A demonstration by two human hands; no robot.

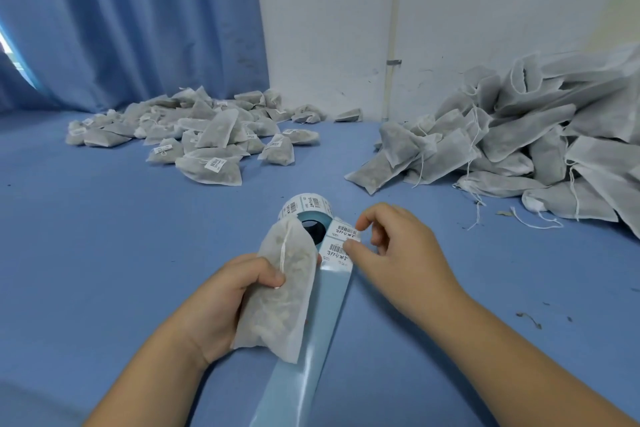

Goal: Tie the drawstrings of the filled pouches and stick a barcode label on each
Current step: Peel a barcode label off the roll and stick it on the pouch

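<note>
Pouch (pixel 280 288) gripped ready in my left hand (pixel 228 295), my right hand (pixel 398 253) pinches a barcode label (pixel 344 231) off the roll (pixel 308 206).

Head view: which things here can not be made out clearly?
- label roll: head view, partly hidden by the pouch in the left hand.
- barcode label pinched by the right hand: print too small.
- right pouch pile: cut off by the right edge.

Head camera looks forward and down, close over the blue surface (pixel 104 236)
</note>
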